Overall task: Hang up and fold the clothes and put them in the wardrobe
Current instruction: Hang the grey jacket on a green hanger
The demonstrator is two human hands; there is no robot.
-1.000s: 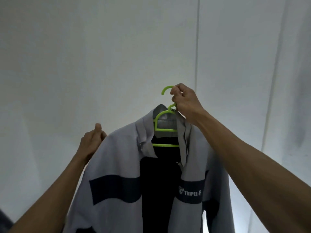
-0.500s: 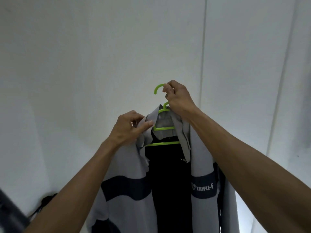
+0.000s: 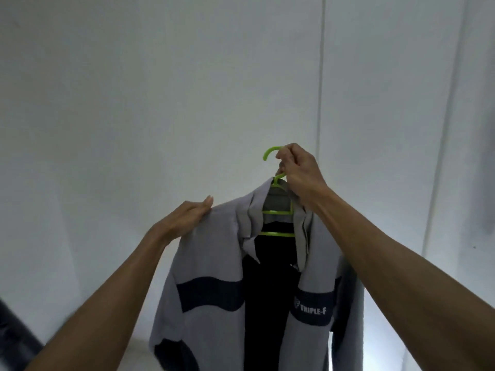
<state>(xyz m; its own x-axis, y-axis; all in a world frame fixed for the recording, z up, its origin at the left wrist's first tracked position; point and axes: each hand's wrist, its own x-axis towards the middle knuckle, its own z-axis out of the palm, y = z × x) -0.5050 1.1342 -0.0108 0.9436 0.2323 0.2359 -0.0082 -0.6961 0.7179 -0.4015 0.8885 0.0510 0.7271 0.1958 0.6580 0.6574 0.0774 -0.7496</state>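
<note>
A grey shirt (image 3: 211,266) with dark blue bands and a "TRIPLE-F" logo hangs open-fronted on a bright green plastic hanger (image 3: 277,210), held up in front of me. My right hand (image 3: 300,172) grips the neck of the hanger just under its hook. My left hand (image 3: 184,218) lies flat with straight fingers on the shirt's left shoulder. The lower part of the shirt runs out of view at the bottom edge.
White panels (image 3: 160,89) fill the background, with a vertical seam (image 3: 320,103) just right of the hanger. A dark object (image 3: 13,333) shows at the lower left edge.
My left hand has let go of the collar and slid left onto the shirt's shoulder, fingers now straight. My right hand keeps hold of the hanger, at about the same height.
</note>
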